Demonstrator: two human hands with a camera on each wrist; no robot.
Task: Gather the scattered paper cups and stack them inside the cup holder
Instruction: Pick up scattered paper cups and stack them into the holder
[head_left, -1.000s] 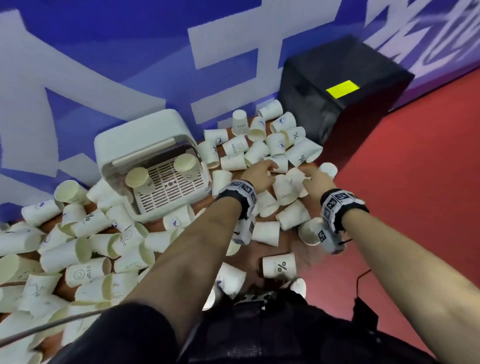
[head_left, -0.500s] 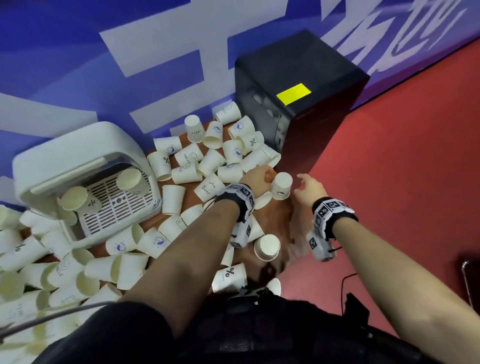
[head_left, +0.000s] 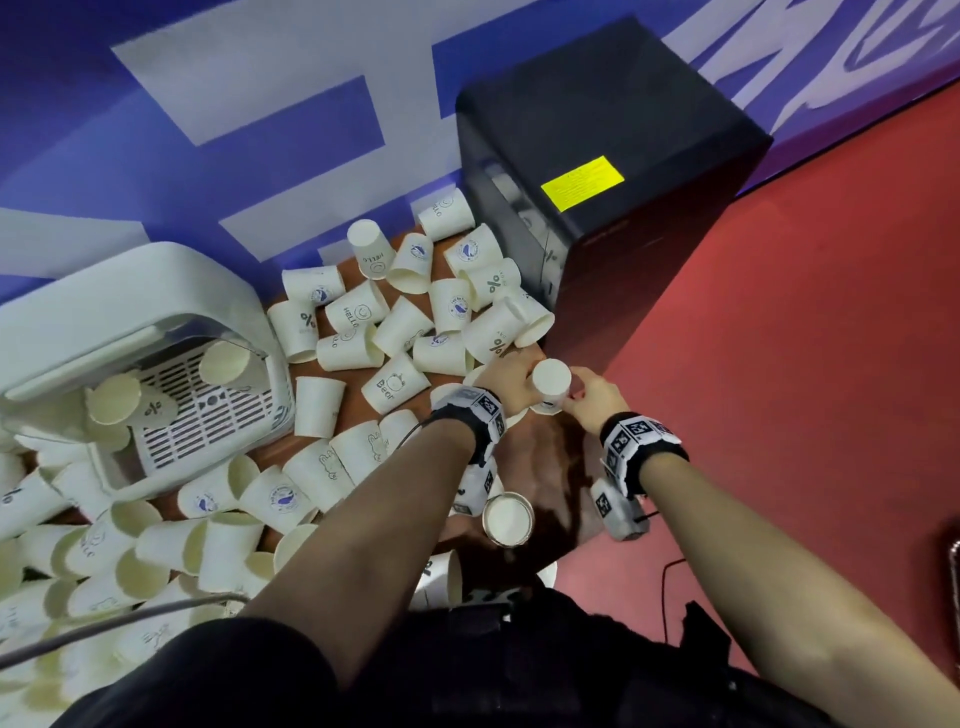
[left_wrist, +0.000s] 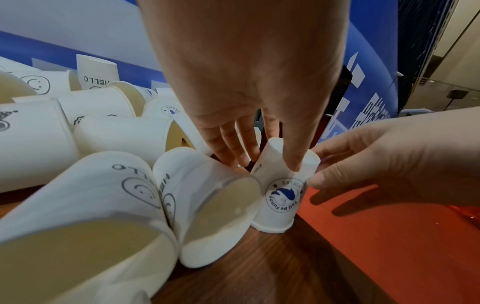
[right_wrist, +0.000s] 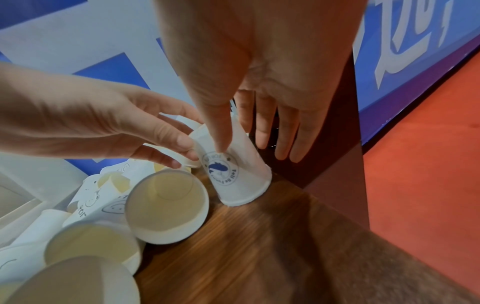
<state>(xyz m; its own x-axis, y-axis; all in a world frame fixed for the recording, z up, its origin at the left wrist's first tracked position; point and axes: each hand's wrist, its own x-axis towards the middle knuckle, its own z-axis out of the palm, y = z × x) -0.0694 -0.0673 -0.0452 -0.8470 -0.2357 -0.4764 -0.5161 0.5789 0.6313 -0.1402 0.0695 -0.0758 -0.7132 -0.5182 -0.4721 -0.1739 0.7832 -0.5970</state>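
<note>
Far left, the holder (head_left: 156, 332) sat open with a few cups lying in its tray, and loose cups (head_left: 332, 467) sprawled on their sides across the table (head_left: 550, 467) toward me. My left hand (head_left: 511, 379) came next, fingers and thumb curled round the whale cup (head_left: 550, 382), which stood upside down, rim on the wood at the table's near right corner. My right hand (head_left: 592, 397) pinched that same cup from the other side, thumb on the printed wall, fingers behind. Right of us stood the black box (head_left: 613, 171), close against the table's edge.
</note>
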